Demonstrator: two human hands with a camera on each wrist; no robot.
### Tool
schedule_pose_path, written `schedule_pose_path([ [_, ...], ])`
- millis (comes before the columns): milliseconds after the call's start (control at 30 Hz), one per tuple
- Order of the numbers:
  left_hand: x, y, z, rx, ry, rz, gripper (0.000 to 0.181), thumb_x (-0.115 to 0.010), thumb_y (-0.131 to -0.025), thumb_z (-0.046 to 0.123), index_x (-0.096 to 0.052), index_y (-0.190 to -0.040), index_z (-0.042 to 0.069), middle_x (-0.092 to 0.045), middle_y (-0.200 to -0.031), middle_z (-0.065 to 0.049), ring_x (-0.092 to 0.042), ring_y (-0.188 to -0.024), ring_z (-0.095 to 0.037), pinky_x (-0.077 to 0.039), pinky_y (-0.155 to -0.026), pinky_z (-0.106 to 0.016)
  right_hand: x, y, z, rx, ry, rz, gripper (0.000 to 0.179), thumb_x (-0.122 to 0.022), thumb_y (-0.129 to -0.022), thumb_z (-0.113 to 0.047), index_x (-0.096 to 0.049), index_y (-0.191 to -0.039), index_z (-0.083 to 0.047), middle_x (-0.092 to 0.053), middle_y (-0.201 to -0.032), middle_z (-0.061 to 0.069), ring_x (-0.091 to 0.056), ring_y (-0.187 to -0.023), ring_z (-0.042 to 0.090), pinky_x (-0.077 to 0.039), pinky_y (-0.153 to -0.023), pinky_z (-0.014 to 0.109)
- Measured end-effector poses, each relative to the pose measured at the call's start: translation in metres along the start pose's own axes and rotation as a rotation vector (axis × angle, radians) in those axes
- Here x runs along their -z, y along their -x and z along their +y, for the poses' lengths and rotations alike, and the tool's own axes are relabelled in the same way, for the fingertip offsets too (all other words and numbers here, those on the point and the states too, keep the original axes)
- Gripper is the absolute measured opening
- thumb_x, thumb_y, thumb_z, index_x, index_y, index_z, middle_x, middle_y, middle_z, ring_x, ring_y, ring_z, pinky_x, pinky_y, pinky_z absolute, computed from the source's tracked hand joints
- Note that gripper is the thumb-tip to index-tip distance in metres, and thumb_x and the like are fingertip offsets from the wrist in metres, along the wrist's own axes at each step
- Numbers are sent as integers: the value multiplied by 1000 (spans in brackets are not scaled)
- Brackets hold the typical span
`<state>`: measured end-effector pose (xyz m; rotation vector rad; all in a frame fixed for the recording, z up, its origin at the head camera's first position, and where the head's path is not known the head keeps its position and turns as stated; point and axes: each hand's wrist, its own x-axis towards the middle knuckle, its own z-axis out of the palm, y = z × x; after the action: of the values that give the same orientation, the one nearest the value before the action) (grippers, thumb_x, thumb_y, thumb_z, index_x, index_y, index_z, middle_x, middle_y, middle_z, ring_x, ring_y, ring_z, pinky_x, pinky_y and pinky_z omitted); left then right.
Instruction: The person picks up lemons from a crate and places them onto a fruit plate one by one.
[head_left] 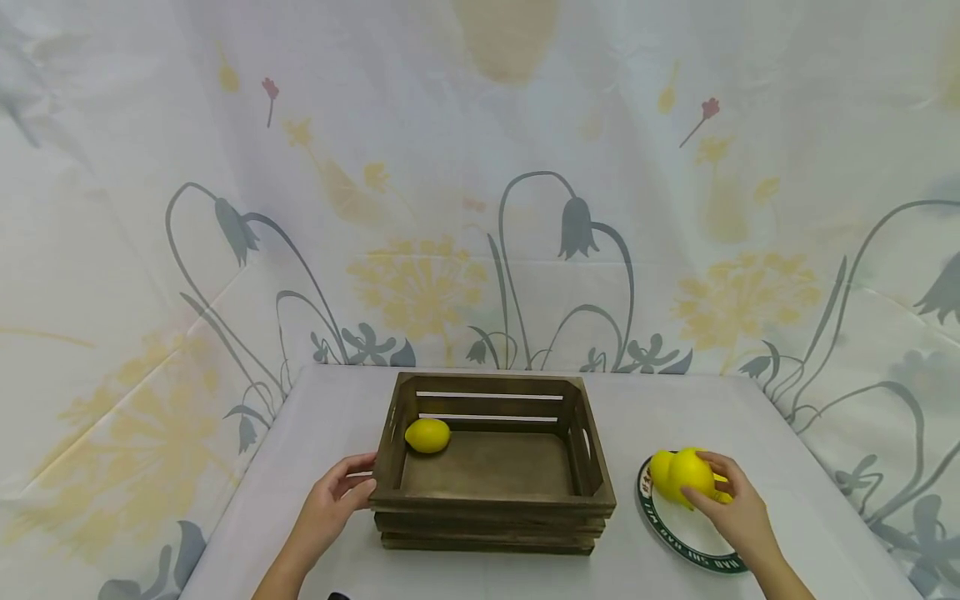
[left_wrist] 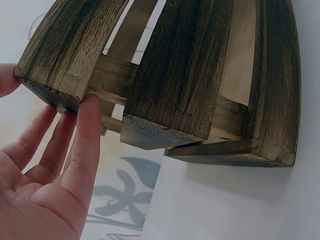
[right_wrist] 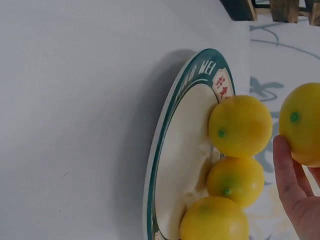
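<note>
A dark brown wooden crate (head_left: pixel 491 504) stands mid-table, one lemon (head_left: pixel 427 436) lying in its far left corner. My left hand (head_left: pixel 341 493) grips the crate's left side near the front corner; in the left wrist view the thumb and fingers (left_wrist: pixel 88 130) take hold of a slat's end. On the right, my right hand (head_left: pixel 731 506) holds another lemon (head_left: pixel 691 475) between thumb and fingers. This lemon (right_wrist: pixel 304 125) is raised above a white plate (right_wrist: pixel 175 165) with a green lettered rim. Three lemons rest on the plate, one of them the nearest lemon (right_wrist: pixel 240 126).
A white cloth covers the table (head_left: pixel 330 417). Behind it hangs a pale curtain (head_left: pixel 480 275) printed with grey and yellow flowers. A small black object (head_left: pixel 338 596) shows at the bottom edge of the head view.
</note>
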<state>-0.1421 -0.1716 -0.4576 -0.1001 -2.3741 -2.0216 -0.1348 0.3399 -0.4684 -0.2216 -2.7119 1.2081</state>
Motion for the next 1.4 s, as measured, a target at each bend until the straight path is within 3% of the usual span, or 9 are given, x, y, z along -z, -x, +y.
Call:
schedule_pose_path([
  [67, 0, 0, 0, 2, 2, 0, 36, -61, -89, 9, -54, -122, -2, -54, -120, -17, -57, -97, -17, -53, -73, -28, 0, 0, 4, -45, 12, -11, 68, -67, -86, -32, -34, -134, 2, -38, -128, 32, -44, -107, 47, -47, -84, 54],
  [200, 0, 0, 0, 6, -4, 3, 36, -61, -89, 10, -54, -123, -2, -54, -120, -16, -57, -97, -16, -53, -73, -28, 0, 2, 11, -120, 42, -15, 69, -68, -84, -35, -34, -133, 1, -37, -128, 34, -44, -108, 48, -44, -87, 56],
  [333, 0, 0, 0, 2, -11, 2, 36, -61, -89, 11, -54, -123, -1, -54, -121, -16, -57, -96, -14, -53, -73, -28, -1, 4, 19, -101, 63, -28, 66, -68, -84, -30, -37, -130, 5, -36, -125, 37, -43, -107, 50, -40, -90, 58],
  [533, 0, 0, 0, -9, -1, -6, 36, -61, -89, 10, -53, -123, -2, -54, -120, -17, -58, -95, -12, -53, -73, -28, -4, 7, 25, -96, 131, 37, 58, -70, -81, -21, -45, -126, 7, -39, -114, 35, -45, -101, 47, -43, -87, 57],
  [800, 1, 0, -2, -8, 9, -7, 36, -61, -89, 10, -54, -123, -2, -54, -121, -17, -57, -96, -12, -53, -74, -28, -6, 8, 29, -123, 192, 45, 62, -74, -78, -28, -48, -121, 8, -47, -111, 37, -49, -96, 45, -44, -81, 55],
  [1033, 0, 0, -1, -3, 15, -7, 36, -61, -89, 10, -54, -123, -1, -54, -122, -16, -57, -97, -12, -53, -74, -28, -10, 9, 32, -84, 227, 23, 64, -76, -76, -30, -51, -117, 11, -47, -109, 38, -47, -99, 48, -39, -84, 60],
  [1233, 0, 0, 0, -3, 8, -2, 36, -61, -89, 10, -54, -123, -1, -54, -122, -16, -57, -96, -12, -53, -74, -28, -5, 11, 29, -100, 199, 30, 62, -76, -76, -28, -50, -116, 12, -49, -109, 37, -52, -93, 45, -46, -80, 54],
  [1400, 0, 0, 0, -1, 0, 4, 35, -61, -89, 10, -54, -122, -2, -54, -121, -17, -57, -96, -13, -53, -74, -28, 2, 12, 22, -134, 138, 41, 60, -72, -81, -27, -46, -120, 9, -44, -116, 38, -52, -97, 48, -47, -81, 53],
])
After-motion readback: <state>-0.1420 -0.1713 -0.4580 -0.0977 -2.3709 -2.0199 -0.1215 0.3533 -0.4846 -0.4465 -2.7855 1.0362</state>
